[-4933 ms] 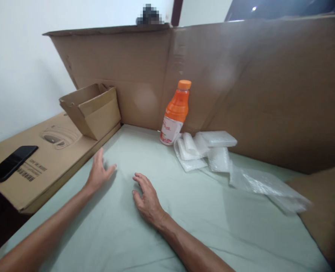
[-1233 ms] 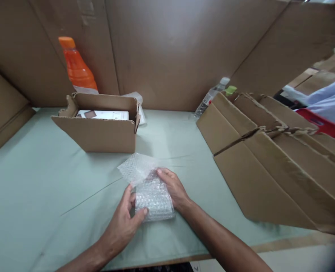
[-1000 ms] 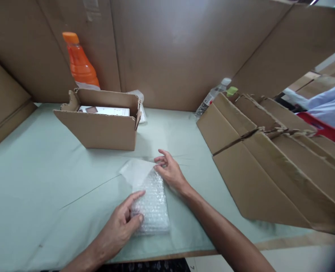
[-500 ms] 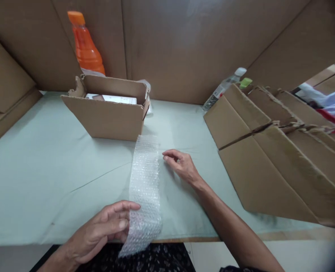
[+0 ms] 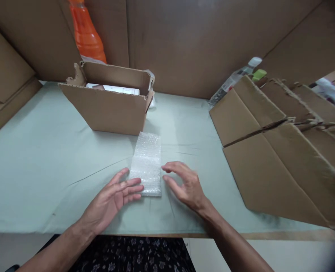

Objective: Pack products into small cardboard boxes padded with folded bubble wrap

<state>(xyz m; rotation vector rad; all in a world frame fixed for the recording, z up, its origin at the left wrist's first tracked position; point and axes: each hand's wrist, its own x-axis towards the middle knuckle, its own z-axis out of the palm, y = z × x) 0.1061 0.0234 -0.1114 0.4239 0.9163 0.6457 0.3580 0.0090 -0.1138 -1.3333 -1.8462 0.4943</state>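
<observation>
A strip of clear bubble wrap point(image 5: 147, 162) lies on the pale green table cover, its near end folded back over itself. My left hand point(image 5: 113, 196) is open, fingers spread, with the fingertips over the near left corner of the wrap. To the right of the wrap, my right hand point(image 5: 186, 185) is open too, thumb and index finger apart and close to the wrap's right edge. Just beyond the wrap stands an open cardboard box point(image 5: 115, 113), with a white printed item point(image 5: 122, 90) showing inside it.
Behind the box stands an orange bottle point(image 5: 88, 37). Large open cardboard boxes point(image 5: 269, 170) fill the right side, with a clear bottle point(image 5: 235, 81) and a green cap point(image 5: 259, 74) behind them. Cardboard walls point(image 5: 190, 49) enclose the back; another cardboard piece point(image 5: 6, 71) is at left.
The near end of the bubble wrap, which hung over the table edge by my left hand, is now folded onto the table. My left hand moved forward and opened; my right hand came slightly nearer.
</observation>
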